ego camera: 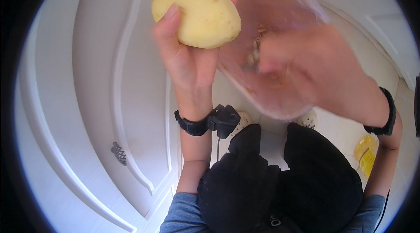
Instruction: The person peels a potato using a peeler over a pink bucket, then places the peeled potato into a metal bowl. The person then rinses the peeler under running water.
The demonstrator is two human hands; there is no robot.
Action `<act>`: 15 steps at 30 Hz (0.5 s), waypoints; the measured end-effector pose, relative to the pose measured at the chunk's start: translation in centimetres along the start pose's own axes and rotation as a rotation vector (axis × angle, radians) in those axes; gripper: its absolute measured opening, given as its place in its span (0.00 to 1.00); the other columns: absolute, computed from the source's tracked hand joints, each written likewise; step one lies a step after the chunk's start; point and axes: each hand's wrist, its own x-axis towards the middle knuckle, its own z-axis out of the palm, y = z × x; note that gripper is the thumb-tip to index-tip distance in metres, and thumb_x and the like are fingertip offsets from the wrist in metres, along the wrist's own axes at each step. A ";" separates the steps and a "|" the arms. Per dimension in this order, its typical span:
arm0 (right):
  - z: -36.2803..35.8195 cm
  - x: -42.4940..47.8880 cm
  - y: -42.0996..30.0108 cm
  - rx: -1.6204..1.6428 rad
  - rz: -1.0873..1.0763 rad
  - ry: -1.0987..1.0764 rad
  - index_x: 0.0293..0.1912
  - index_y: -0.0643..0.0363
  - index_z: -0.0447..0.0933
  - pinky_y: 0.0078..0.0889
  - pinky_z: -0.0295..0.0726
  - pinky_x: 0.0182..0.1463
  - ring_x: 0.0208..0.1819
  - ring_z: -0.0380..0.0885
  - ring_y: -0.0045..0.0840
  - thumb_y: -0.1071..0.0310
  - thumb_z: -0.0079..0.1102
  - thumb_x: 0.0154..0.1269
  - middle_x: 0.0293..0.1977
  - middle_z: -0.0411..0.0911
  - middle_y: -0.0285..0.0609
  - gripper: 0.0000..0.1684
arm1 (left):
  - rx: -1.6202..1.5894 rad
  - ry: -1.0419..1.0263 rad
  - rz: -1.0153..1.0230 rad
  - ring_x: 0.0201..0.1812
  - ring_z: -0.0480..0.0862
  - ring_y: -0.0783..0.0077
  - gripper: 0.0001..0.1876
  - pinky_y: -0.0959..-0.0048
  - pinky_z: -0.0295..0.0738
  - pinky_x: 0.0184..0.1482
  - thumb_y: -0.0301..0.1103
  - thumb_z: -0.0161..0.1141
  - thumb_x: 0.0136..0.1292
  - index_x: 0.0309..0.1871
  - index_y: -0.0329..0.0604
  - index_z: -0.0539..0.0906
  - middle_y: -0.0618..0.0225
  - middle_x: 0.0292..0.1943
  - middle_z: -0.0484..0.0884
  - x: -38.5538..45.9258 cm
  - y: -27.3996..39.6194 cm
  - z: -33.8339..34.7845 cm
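My left hand (pixel 192 65) holds a large peeled potato (pixel 200 13), thumb across its near side and fingertips showing behind it. A few small brown specks dot its smooth yellow surface. To the right, my right hand (pixel 295 59) is motion-blurred over a pinkish container (pixel 282 0), which appears lined with thin clear plastic. Brownish peel scraps (pixel 255 49) show beside the right fingers, with a blurred greyish bit below them. Whether that hand grips a tool is hidden by the blur and by its curled fingers. More small scraps stick to the container's inside.
White panelled cabinet doors (pixel 144 85) rise close on the left, one bearing a dark metal handle (pixel 119 153). A yellow package (pixel 366 154) lies on the tiled floor at right. Below are my dark-clothed legs (pixel 321 167) and light perforated clogs (pixel 308 120).
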 end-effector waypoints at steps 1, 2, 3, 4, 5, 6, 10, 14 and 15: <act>-0.3 -0.3 -0.2 0.003 0.016 -0.036 0.29 0.58 0.73 0.22 0.67 0.26 0.22 0.69 0.35 0.70 0.53 0.58 0.20 0.71 0.41 0.03 | 0.016 -0.017 0.008 0.59 0.65 0.48 0.31 0.53 0.64 0.59 0.45 0.53 0.56 0.59 0.35 0.62 0.48 0.59 0.62 0.1 0.1 0.1; -0.6 -0.6 -0.3 0.005 0.032 -0.070 0.29 0.59 0.73 0.23 0.68 0.26 0.22 0.69 0.35 0.70 0.53 0.58 0.20 0.71 0.41 0.03 | 0.031 -0.035 0.015 0.59 0.65 0.48 0.31 0.52 0.64 0.59 0.46 0.53 0.57 0.59 0.35 0.62 0.48 0.59 0.62 0.2 0.2 0.1; -0.7 -0.9 -0.5 0.018 0.042 -0.106 0.29 0.59 0.73 0.23 0.68 0.26 0.21 0.69 0.35 0.70 0.53 0.57 0.20 0.71 0.42 0.03 | 0.054 -0.041 0.024 0.59 0.65 0.48 0.32 0.52 0.64 0.59 0.47 0.53 0.57 0.59 0.36 0.62 0.49 0.60 0.62 0.0 0.4 0.0; -0.9 -0.9 -0.4 0.045 0.030 -0.035 0.30 0.60 0.72 0.23 0.68 0.26 0.21 0.69 0.35 0.70 0.53 0.58 0.21 0.71 0.42 0.04 | 0.064 -0.053 0.014 0.58 0.66 0.49 0.33 0.53 0.64 0.59 0.51 0.51 0.57 0.59 0.36 0.62 0.49 0.59 0.63 -0.3 0.5 -0.2; -1.2 -0.8 -0.4 0.075 0.018 0.037 0.30 0.60 0.72 0.23 0.68 0.27 0.21 0.69 0.35 0.70 0.53 0.58 0.21 0.72 0.42 0.04 | 0.075 -0.065 0.002 0.58 0.67 0.50 0.34 0.54 0.64 0.59 0.54 0.50 0.58 0.59 0.36 0.62 0.49 0.59 0.63 -0.6 0.6 -0.5; -1.7 -0.5 -0.7 0.087 0.059 0.059 0.30 0.60 0.72 0.22 0.68 0.27 0.22 0.70 0.35 0.70 0.53 0.58 0.22 0.72 0.42 0.04 | 0.071 -0.090 -0.014 0.57 0.67 0.50 0.36 0.55 0.65 0.59 0.58 0.49 0.58 0.59 0.36 0.63 0.49 0.58 0.64 -0.7 0.5 -0.5; -2.2 0.2 -1.5 0.170 0.136 0.177 0.31 0.62 0.72 0.20 0.69 0.28 0.23 0.71 0.32 0.70 0.53 0.59 0.23 0.73 0.43 0.05 | 0.170 0.005 0.016 0.55 0.71 0.53 0.44 0.61 0.66 0.58 0.70 0.40 0.55 0.59 0.35 0.64 0.48 0.55 0.68 -1.1 -0.5 -0.3; -1.0 0.3 -1.4 -0.018 0.017 0.229 0.32 0.60 0.74 0.20 0.71 0.28 0.24 0.73 0.31 0.70 0.56 0.56 0.24 0.74 0.42 0.04 | 0.306 0.042 0.067 0.51 0.74 0.54 0.47 0.63 0.70 0.53 0.74 0.33 0.53 0.58 0.35 0.65 0.48 0.53 0.70 -1.3 -0.9 0.4; -0.8 0.2 -1.3 -0.076 -0.018 0.221 0.32 0.60 0.74 0.21 0.71 0.28 0.24 0.74 0.31 0.70 0.57 0.54 0.24 0.74 0.41 0.05 | 0.312 -0.022 0.056 0.50 0.75 0.53 0.47 0.63 0.72 0.52 0.74 0.33 0.53 0.58 0.35 0.65 0.48 0.53 0.70 -1.2 -1.0 0.4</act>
